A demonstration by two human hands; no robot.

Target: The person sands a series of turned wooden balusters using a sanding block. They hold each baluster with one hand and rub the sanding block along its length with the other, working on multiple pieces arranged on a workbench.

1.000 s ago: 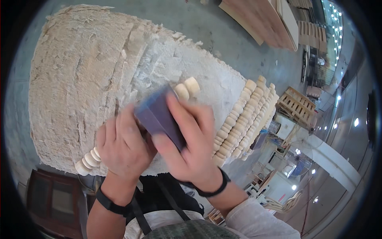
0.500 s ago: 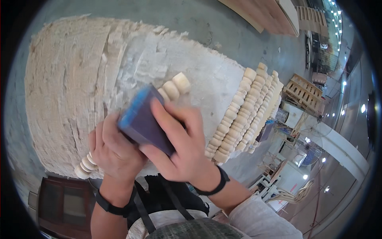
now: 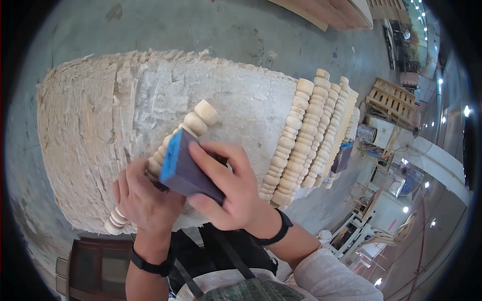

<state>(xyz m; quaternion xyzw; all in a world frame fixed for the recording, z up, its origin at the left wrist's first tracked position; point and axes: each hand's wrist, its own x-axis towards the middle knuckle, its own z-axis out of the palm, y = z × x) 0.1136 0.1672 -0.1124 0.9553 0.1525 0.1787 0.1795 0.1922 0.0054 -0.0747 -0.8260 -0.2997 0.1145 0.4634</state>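
Note:
A pale turned wooden spindle [image 3: 196,123] with rounded beads lies slantwise on a worn, whitish padded work surface [image 3: 236,95]. My left hand [image 3: 150,195] is wrapped round its nearer half, and the beaded lower end sticks out past my wrist. In my right hand [image 3: 226,180] is a sanding block [image 3: 193,165], purple-grey with a bright blue edge, pinched between thumb and fingers. The block rests against or just over the beads beside my left hand; exact contact is hidden. Several similar spindles [image 3: 301,130] lie side by side to the right.
Another purple-grey block [image 3: 342,158] sits by the spindles at the surface's right end. Concrete floor [image 3: 201,30] stretches beyond. A wooden pallet [image 3: 390,99] stands far right, and a dark brown cabinet [image 3: 98,268] is at the lower left.
My right hand and the sanding block have shifted down along the spindle, uncovering more beads toward its far end. My left hand keeps its grip. The whole view has shifted a little.

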